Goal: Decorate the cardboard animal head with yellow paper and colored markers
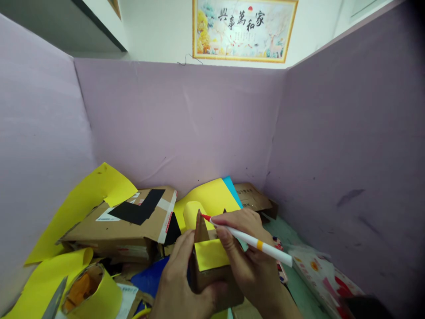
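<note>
My left hand [182, 274] grips a small brown cardboard piece [212, 281] from its left side. Two pointed tips rise from its top, and a yellow paper strip [212, 254] lies across its front. In my right hand [245, 252] is a white marker pen [265, 248] with an orange band and a red tip. The red tip is close to the left cardboard point; whether it touches cannot be told. Behind the piece stands a curled yellow paper [193, 214].
A cardboard box [109, 230] with black paper pieces [139, 210] lies left. Yellow sheets [79, 208] lean around it. Scissors [55, 301] and a yellow-covered tube [102, 297] sit at front left. A printed plastic bag [325, 274] lies right. Pale purple panels [186, 119] enclose three sides.
</note>
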Demonstrator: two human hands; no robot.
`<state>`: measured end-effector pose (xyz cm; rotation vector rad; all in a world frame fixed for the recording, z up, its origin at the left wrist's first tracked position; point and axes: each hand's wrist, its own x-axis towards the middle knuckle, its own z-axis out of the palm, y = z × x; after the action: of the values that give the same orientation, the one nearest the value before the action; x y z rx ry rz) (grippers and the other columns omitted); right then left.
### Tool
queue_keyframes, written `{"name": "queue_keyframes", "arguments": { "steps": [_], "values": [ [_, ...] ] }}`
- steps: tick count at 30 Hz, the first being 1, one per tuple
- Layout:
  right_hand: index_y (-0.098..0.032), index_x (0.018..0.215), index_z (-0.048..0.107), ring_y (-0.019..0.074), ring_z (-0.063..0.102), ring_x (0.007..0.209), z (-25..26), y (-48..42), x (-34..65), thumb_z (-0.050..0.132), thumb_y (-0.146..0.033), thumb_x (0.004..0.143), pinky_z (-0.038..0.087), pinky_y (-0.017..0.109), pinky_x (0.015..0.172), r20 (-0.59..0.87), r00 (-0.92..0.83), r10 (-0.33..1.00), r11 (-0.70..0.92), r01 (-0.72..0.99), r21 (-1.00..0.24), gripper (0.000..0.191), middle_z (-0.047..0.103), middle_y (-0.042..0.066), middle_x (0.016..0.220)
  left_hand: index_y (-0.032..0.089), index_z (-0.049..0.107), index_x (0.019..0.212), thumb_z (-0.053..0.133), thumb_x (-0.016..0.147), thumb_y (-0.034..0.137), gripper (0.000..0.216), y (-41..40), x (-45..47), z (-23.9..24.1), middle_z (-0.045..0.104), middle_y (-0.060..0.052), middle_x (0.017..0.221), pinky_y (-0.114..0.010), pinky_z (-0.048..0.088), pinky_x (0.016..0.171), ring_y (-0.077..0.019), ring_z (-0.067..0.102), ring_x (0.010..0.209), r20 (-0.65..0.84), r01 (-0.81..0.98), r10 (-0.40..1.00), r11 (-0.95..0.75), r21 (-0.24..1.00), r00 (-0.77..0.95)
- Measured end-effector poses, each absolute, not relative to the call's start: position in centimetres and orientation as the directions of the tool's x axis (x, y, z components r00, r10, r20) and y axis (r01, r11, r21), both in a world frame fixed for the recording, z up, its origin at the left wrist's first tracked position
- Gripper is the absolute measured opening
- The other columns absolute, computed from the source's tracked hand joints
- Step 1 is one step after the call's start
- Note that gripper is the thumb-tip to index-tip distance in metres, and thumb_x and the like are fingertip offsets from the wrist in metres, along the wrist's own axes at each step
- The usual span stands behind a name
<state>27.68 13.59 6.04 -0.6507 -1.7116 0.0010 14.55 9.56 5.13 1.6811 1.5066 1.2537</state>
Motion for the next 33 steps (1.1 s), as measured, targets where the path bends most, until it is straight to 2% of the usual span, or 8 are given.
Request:
{"name": "queue_keyframes", "arguments": {
  "steps": [5, 10, 14, 23, 27, 33],
  "values": [
    [-0.021, 0.091, 0.06, 0.0156, 0.057, 0.078, 5.9, 13.46, 27.74, 0.052, -0.011, 0.085, 0.037, 0.035, 0.075, 0.898, -0.051, 0.436, 0.835, 0.395, -0.383, 0.014, 0.064, 0.0, 0.081, 0.023, 0.052, 0.121, 0.062, 0.06, 0.025, 0.062, 9.63, 14.47, 5.18, 0.056, -0.006, 0.128, -0.038, 0.046, 0.094, -0.0299, 0.053, 0.117, 0.262, 0.46, 0.964, -0.218, 0.861, -0.033],
    [-0.021, 0.095, 0.059, 0.0141, 0.059, 0.078, 6.28, 13.52, 27.63, 0.053, -0.008, 0.084, 0.037, 0.034, 0.076, 0.918, -0.102, 0.383, 0.86, 0.403, -0.314, 0.018, 0.068, -0.001, 0.085, 0.025, 0.055, 0.118, 0.063, 0.06, 0.025, 0.059, 9.73, 14.46, 5.02, 0.06, -0.005, 0.122, -0.039, 0.048, 0.092, -0.0296, 0.056, 0.112, 0.292, 0.453, 0.956, -0.249, 0.856, -0.026],
    [-0.021, 0.095, 0.06, 0.0143, 0.06, 0.078, 6.46, 13.59, 27.67, 0.053, -0.007, 0.084, 0.036, 0.035, 0.076, 0.913, -0.122, 0.389, 0.856, 0.414, -0.31, 0.019, 0.069, -0.001, 0.086, 0.023, 0.054, 0.119, 0.062, 0.058, 0.026, 0.062, 9.67, 14.69, 4.95, 0.059, -0.007, 0.123, -0.042, 0.043, 0.096, -0.0309, 0.054, 0.115, 0.304, 0.423, 0.95, -0.246, 0.872, -0.075],
    [-0.022, 0.097, 0.06, 0.0154, 0.061, 0.079, 6.31, 13.62, 27.61, 0.054, -0.008, 0.084, 0.037, 0.035, 0.076, 0.918, -0.092, 0.387, 0.852, 0.416, -0.317, 0.02, 0.069, -0.001, 0.087, 0.023, 0.052, 0.12, 0.063, 0.058, 0.024, 0.063, 9.71, 14.38, 4.81, 0.058, -0.004, 0.125, -0.038, 0.043, 0.098, -0.0284, 0.053, 0.116, 0.266, 0.433, 0.964, -0.227, 0.872, -0.031],
    [-0.022, 0.094, 0.06, 0.0152, 0.061, 0.077, 6.31, 13.57, 27.62, 0.053, -0.009, 0.084, 0.037, 0.035, 0.075, 0.917, -0.08, 0.39, 0.852, 0.409, -0.326, 0.018, 0.069, -0.001, 0.084, 0.024, 0.053, 0.119, 0.061, 0.06, 0.031, 0.06, 9.64, 14.47, 4.99, 0.058, -0.005, 0.126, -0.038, 0.044, 0.096, -0.0292, 0.053, 0.117, 0.265, 0.438, 0.963, -0.22, 0.872, -0.043],
    [-0.023, 0.096, 0.061, 0.0163, 0.063, 0.076, 6.39, 13.71, 27.51, 0.054, -0.01, 0.084, 0.038, 0.035, 0.074, 0.909, -0.1, 0.404, 0.833, 0.452, -0.32, 0.019, 0.07, 0.0, 0.086, 0.02, 0.051, 0.12, 0.06, 0.06, 0.03, 0.061, 9.49, 14.63, 5.3, 0.055, -0.009, 0.129, -0.043, 0.038, 0.102, -0.0307, 0.048, 0.122, 0.24, 0.464, 0.97, -0.193, 0.865, -0.044]
  ]
}}
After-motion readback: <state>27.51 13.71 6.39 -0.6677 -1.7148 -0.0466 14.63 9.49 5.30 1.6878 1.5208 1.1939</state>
